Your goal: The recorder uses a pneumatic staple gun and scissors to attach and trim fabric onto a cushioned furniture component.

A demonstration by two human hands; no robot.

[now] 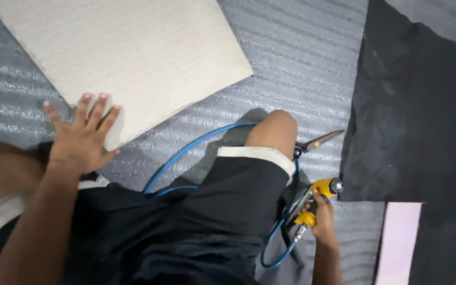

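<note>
Pale board (pixel 133 47) lies flat on grey foam floor (pixel 302 58) | our left hand (pixel 83 140) spread open on its near corner | looks stiff, light; grip by edges | right hand (pixel 323 216) clenched on yellow nail gun (pixel 315 198), blue hose (pixel 196 145) trailing.

The board (pixel 127 53) is cut off by the top edge, so its full shape cannot be told; its near corner lies under the left hand (pixel 80 140); the left forearm leaves the picture at the bottom edge. The stapler (pixel 312 203) is partly hidden by the right hand (pixel 323 216) and by the knee (pixel 273 132), so its nose cannot be seen; the hose (pixel 196 145) goes behind the shorts (pixel 186 221) and appears again lower; the scissors (pixel 317 141) show only the blades, the handles are behind the knee; the black sheet (pixel 412 105) and the pink piece (pixel 399 237) run out of the picture.
</note>
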